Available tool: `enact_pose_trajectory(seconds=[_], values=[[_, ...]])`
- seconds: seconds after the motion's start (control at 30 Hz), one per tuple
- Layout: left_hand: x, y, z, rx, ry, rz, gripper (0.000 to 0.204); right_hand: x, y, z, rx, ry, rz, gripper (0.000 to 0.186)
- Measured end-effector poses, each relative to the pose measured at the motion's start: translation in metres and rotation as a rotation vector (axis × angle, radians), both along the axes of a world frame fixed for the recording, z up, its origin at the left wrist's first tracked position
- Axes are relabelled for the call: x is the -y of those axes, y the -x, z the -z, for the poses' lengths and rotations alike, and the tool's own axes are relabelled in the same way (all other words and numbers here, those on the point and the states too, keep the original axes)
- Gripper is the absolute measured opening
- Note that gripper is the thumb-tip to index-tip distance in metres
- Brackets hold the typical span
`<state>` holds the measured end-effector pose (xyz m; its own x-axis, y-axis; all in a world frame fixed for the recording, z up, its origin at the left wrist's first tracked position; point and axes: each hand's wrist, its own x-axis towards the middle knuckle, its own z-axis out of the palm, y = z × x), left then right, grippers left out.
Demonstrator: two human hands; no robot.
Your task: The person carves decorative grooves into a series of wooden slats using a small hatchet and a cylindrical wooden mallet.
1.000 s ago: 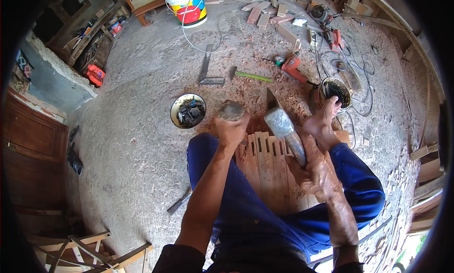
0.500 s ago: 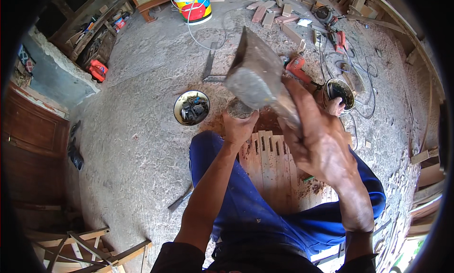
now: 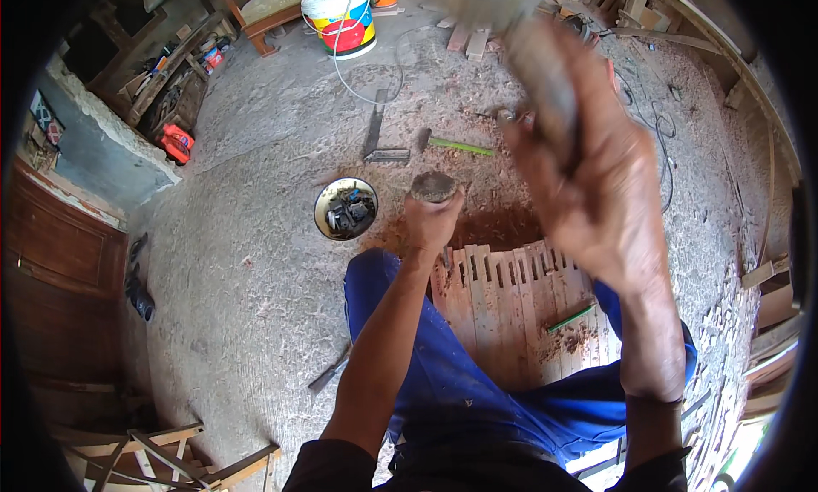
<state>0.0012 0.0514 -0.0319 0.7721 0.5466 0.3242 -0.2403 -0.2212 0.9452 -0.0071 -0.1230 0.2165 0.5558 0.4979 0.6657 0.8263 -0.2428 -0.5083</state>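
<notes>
My left hand (image 3: 433,226) is wrapped around the upright handle of a chisel (image 3: 433,186), whose worn round butt faces up. Below that fist, a bit of the tool meets the left end of a row of slotted wooden slats (image 3: 494,322); the cutting edge is hidden. Raised high on the right, my right hand (image 3: 596,185) grips a hatchet (image 3: 479,1) by its wooden handle. Its metal head is blurred at the top of the picture, apart from the chisel. A green pencil (image 3: 571,318) and wood chips lie on the slats between my legs.
Left of the chisel stands a bowl (image 3: 320,201) of dark metal parts. Beyond lie a metal square (image 3: 374,134) and a green-handled hammer (image 3: 460,146). A colourful bucket (image 3: 341,23) stands farther back. A dark flat tool (image 3: 328,374) rests by my left leg; cables (image 3: 665,143) lie right.
My right hand has lifted the hatchet up and away from the chisel butt, uncovering the green-handled hammer. The left hand stays nearly in place on the chisel.
</notes>
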Motion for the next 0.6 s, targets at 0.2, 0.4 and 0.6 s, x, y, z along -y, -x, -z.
enact_pose_trajectory(seconds=[0.2,0.4,0.6], values=[[0.035,0.007,-0.018,0.170,-0.242,0.027,0.013,0.024,-0.008,0.086,0.040,0.894,0.064,0.067],[0.005,0.014,0.008,0.049,-0.109,-0.035,0.023,0.025,0.018,0.050,-0.185,0.705,-0.094,0.077],[-0.007,-0.028,0.019,-0.050,0.095,-0.044,0.012,-0.005,-0.011,-0.021,0.035,0.044,0.043,0.059]])
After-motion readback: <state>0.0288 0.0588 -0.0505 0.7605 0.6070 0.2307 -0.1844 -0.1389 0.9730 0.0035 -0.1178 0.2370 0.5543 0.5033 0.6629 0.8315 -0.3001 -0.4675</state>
